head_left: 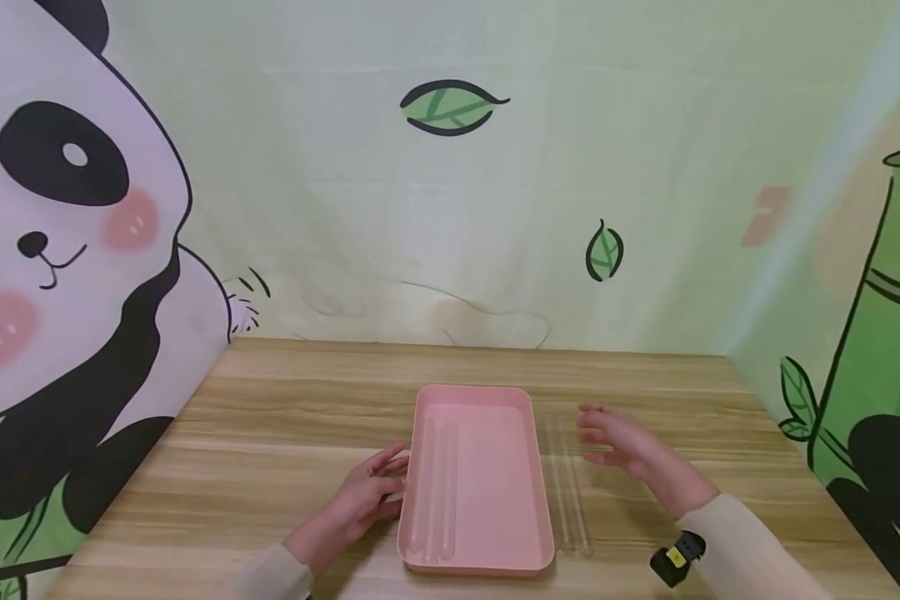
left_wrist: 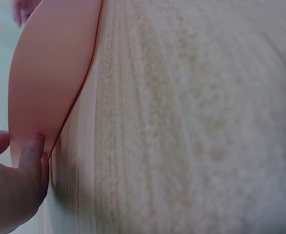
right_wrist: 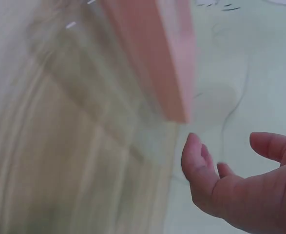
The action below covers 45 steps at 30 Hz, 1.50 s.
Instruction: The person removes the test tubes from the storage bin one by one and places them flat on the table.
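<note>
Apparently steadying it, the left hand [head_left: 363,500] touches the pink tray [head_left: 495,483] at nine o'clock, fingers relaxed, gripping nothing. Clear tubes [head_left: 450,492] lie lengthwise inside, probably to fit flat; loose tubes [head_left: 577,500] lie outside at three o'clock, near the loosely spread, unladen right hand [head_left: 621,442].

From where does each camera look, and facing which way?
Head: on the head, facing forward and down at the pink tray; left hand, right hand, sleeves show.
Left wrist: worn there, facing the tray's side; left hand, part of right hand show.
Right wrist: worn there, facing clear tubes beside the tray; right hand shows.
Both wrist views share the tray.
</note>
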Motion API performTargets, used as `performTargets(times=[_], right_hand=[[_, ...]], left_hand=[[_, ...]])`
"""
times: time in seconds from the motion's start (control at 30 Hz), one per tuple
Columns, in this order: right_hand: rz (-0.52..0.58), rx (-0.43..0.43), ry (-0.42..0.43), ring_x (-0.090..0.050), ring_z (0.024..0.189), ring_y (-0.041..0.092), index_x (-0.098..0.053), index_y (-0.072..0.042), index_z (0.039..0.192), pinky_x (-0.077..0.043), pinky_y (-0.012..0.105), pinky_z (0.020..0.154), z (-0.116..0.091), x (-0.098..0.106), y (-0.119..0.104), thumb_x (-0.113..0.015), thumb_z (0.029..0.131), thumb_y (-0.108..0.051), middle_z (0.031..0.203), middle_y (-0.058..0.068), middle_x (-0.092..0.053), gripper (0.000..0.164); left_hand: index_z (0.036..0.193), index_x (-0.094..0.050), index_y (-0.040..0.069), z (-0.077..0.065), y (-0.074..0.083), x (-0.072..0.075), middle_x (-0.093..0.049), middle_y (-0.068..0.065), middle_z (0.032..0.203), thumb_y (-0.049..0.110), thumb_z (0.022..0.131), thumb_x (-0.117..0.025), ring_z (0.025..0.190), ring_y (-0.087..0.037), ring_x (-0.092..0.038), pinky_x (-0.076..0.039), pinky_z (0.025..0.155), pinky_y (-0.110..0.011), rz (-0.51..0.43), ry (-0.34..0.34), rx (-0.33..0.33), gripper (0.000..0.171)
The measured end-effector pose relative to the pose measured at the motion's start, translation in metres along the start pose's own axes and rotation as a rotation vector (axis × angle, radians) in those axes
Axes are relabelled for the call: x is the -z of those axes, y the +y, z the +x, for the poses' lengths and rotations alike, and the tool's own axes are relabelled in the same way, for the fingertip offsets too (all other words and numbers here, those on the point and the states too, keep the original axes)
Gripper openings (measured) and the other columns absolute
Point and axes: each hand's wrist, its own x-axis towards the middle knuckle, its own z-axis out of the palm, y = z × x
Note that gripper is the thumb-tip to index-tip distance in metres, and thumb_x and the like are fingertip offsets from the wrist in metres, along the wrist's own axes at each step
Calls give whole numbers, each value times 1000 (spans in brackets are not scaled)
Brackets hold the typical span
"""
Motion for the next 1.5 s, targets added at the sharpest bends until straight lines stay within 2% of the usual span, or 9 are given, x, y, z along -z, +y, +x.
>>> performTargets(times=[0.1, 0.27, 0.33, 0.57, 0.8, 1.03, 1.23, 1.4, 1.5], right_hand=[[33, 24, -21, -30, 148, 49, -6, 6, 161, -53, 44, 106, -4, -4, -10, -35, 109, -20, 163, 35, -17, 65], [95, 47, -56, -26, 151, 47, -4, 1, 163, -53, 42, 106, -11, -14, -27, -36, 109, -22, 165, 33, -15, 66], [121, 56, -83, -23, 152, 48, -3, 1, 163, -51, 45, 110, -13, -20, -33, -35, 109, -22, 166, 32, -13, 66], [216, 56, -143, -11, 156, 49, 7, -3, 163, -31, 59, 123, -15, -45, -47, -34, 107, -21, 169, 32, -2, 72], [184, 56, -178, -16, 153, 49, -1, 1, 163, -38, 58, 119, -10, -65, -53, -32, 109, -25, 166, 32, -9, 68], [216, 17, -182, -20, 151, 48, -10, 1, 162, -33, 63, 121, -3, -83, -50, -34, 108, -25, 165, 32, -12, 65], [231, -7, -163, -31, 141, 40, -22, 2, 157, -37, 62, 118, 1, -98, -47, -39, 106, -25, 160, 29, -21, 60], [221, -13, -195, -26, 146, 45, -16, 3, 160, -35, 65, 119, 4, -109, -46, -38, 106, -23, 163, 31, -18, 64], [190, -25, -192, -25, 149, 47, -17, 4, 160, -36, 65, 118, 8, -116, -44, -43, 104, -21, 163, 30, -23, 66]], left_hand=[[160, -25, -1, -1, -1, -1, -30, -34, 161, -8, 94, -53, 104, -12, -65, -57, 86, -31, 5, 0, 1, 72], [160, -25, -1, -1, -2, -1, -30, -34, 161, -8, 94, -53, 104, -13, -65, -58, 89, -33, 2, -5, -2, 72], [160, -25, -1, -1, -2, -1, -30, -34, 161, -8, 94, -54, 105, -13, -65, -59, 89, -34, 1, -6, -1, 72], [160, -24, 0, 1, 0, -1, -30, -33, 162, -7, 95, -53, 104, -12, -65, -58, 87, -32, 2, -9, -3, 72], [160, -25, 0, 2, 2, 0, -31, -33, 161, -8, 94, -54, 102, -11, -66, -59, 85, -30, 0, 7, -2, 72], [160, -26, 0, 1, 3, -1, -31, -32, 162, -7, 94, -54, 104, -12, -66, -58, 88, -33, 1, 1, -1, 72], [160, -25, -1, 1, 2, 0, -31, -33, 162, -7, 95, -54, 104, -12, -66, -59, 89, -32, -2, 4, -3, 71], [160, -24, -2, 1, 1, 1, -30, -34, 161, -7, 95, -52, 103, -11, -65, -57, 87, -30, -7, -7, -6, 71], [160, -23, -2, 1, -1, 2, -29, -34, 161, -7, 96, -52, 102, -11, -65, -57, 86, -30, -12, -12, -4, 70]])
